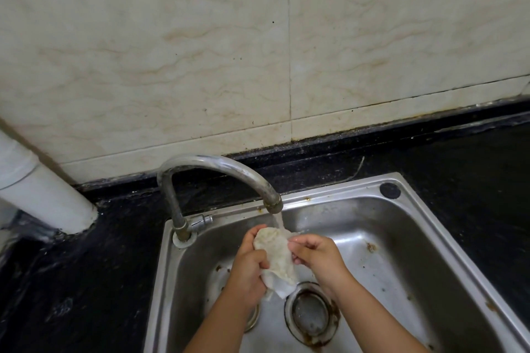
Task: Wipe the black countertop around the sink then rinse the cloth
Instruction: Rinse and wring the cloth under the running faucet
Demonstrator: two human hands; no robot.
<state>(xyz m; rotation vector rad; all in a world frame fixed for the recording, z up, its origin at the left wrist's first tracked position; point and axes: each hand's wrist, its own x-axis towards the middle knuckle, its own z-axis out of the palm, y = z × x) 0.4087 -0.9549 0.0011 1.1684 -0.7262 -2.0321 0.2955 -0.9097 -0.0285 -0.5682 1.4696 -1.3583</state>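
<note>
We see the sink (424,241) cut off by the lower edge, its near rim out of frame. Both forearms leave the frame at the bottom. The left hand (248,272) hides part of the cloth (276,258) and of a second drain opening. The white pipe (43,195) is cropped at the left edge; the worktop (86,281) runs beyond left and right edges.

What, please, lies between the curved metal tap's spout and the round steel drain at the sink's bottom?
In the head view, running water and the crumpled whitish cloth, held by left hand and right hand, lie between spout and drain.
</note>
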